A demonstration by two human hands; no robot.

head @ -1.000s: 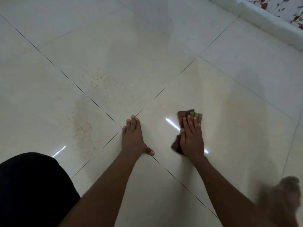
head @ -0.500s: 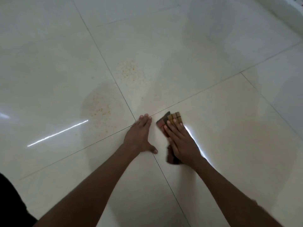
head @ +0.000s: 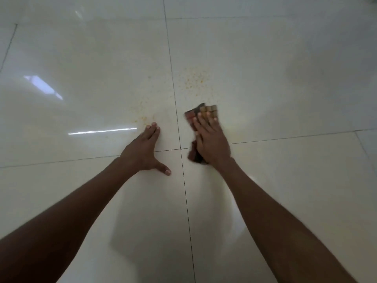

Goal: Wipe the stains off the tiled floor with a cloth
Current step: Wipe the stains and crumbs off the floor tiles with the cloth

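Head view, right hand (head: pixel 212 144) flat on unlabelled checked cloth (head: pixel 204 113), stains (head: pixel 193 78) beyond

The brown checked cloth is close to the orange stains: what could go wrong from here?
1. The brown checked cloth is folded small, so it may smear the orange speckled stains sideways.
2. The left hand rests flat beside other specks and could rub into them.
3. The glossy cream tiled floor might let that hand slip.

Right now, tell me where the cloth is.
In the head view, the cloth lies flat under the right hand, just right of the vertical grout line, below the orange stains.
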